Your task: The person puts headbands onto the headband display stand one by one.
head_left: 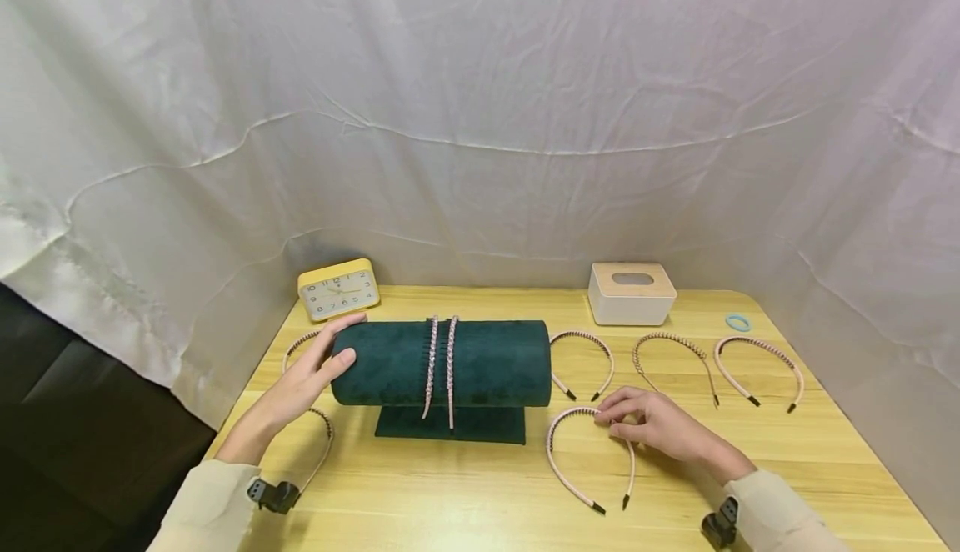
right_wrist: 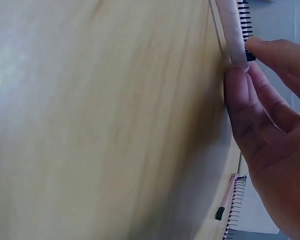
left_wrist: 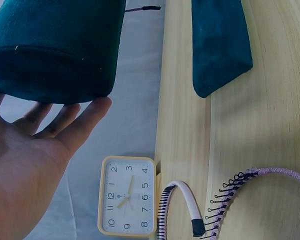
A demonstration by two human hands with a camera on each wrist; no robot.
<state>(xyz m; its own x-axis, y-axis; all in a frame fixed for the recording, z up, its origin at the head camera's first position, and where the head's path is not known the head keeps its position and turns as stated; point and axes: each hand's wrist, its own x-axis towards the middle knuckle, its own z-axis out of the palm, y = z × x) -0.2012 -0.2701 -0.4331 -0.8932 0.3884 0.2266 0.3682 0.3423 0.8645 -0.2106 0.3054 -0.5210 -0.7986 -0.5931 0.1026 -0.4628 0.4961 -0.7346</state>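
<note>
A dark green velvet display roll [head_left: 502,360] stands on its flat base [head_left: 453,425] in the middle of the table. My left hand [head_left: 303,381] touches the roll's left end, thumb toward the front and fingers spread; in the left wrist view the fingertips [left_wrist: 101,103] press near its rim. Two pink braided headbands, one left [head_left: 431,360] and one right [head_left: 451,368], hang over the roll. With thumb and fingers my right hand [head_left: 660,423] pinches a pale pink headband [head_left: 553,444] at its upper right curve. Small black comb teeth line its inner side in the right wrist view.
More headbands lie at the right, including a pink one [head_left: 611,360], a beaded one [head_left: 667,336] and another [head_left: 798,377]. Others lie at the left, one nearer me [head_left: 328,439]. At the back stand a yellow clock [head_left: 339,292] and a tissue box [head_left: 632,306], near a blue ring [head_left: 738,322].
</note>
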